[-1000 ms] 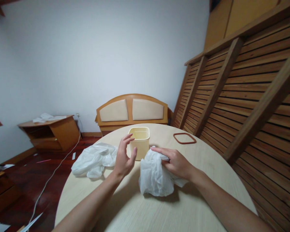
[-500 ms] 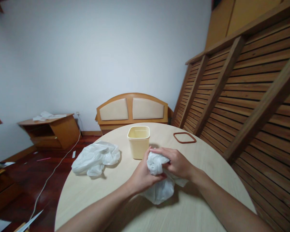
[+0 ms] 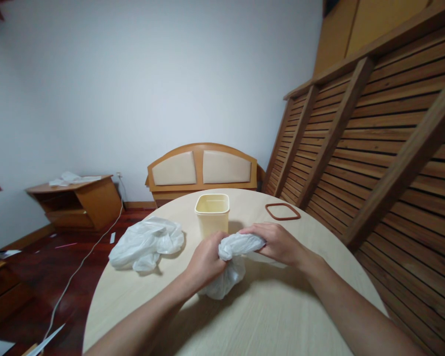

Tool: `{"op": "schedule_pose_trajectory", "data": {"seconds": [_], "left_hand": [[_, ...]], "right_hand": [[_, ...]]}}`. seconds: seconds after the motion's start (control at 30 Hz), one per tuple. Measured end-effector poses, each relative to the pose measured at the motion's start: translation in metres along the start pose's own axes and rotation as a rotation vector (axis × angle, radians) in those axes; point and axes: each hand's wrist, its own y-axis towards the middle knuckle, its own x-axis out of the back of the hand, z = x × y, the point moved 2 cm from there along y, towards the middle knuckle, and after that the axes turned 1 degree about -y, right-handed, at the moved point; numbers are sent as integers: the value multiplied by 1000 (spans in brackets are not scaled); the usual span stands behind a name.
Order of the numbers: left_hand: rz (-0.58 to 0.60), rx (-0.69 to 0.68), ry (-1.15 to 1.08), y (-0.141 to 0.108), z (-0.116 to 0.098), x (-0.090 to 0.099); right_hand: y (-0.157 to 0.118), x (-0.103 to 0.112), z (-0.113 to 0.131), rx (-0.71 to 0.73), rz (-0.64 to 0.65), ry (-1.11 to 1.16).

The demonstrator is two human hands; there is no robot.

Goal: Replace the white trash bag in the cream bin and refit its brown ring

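While left hand point(image 3: 206, 257) and right hand point(image 3: 278, 242) both clench the crumpled white plastic bag point(image 3: 228, 264), a stray elbow could topple the cream square plastic bin point(image 3: 212, 215) just beyond; thin film may tear.

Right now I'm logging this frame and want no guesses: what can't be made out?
- Head view: the left hand and right hand cover the middle of the white plastic bag, so its opening is hidden.
- The cream bin: its floor is hidden by its own wall.
- The second bag: contents hidden by folds.
- Papers, bottom left: cut off.
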Motion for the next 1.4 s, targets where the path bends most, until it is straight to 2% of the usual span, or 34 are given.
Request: {"op": "schedule_pose_trajectory", "data": {"seconds": [0.17,0.3,0.5,0.63,0.83,0.93,1.0,1.13,1.23,1.4], "left_hand": [[44,28,267,2,-3,12],[100,71,426,3,-6,17],[127,-18,429,-3,-11,14],[87,-96,380,-6,-16,10],[55,-167,298,-8,-17,2],[106,-269,265,-8,-16,-5],[162,-286,262,-8,-14,-9],[227,-229,336,-6,-9,-14],[263,-238,417,-6,-9,-13],[315,-250,513,-4,-11,-10]], "right_hand": [[-1,3,-3,-41,80,-102],[-4,9,-15,-120,94,-230],[-17,8,-36,-271,145,-404],[-27,0,-35,-345,193,-370],[-14,-18,-8,-167,291,-91],[-7,-30,4,-123,308,12],[-4,-36,9,-104,310,47],[-4,-39,9,-104,337,50],[-5,-36,5,-153,380,13],[-4,-32,0,-132,380,-40]]}}
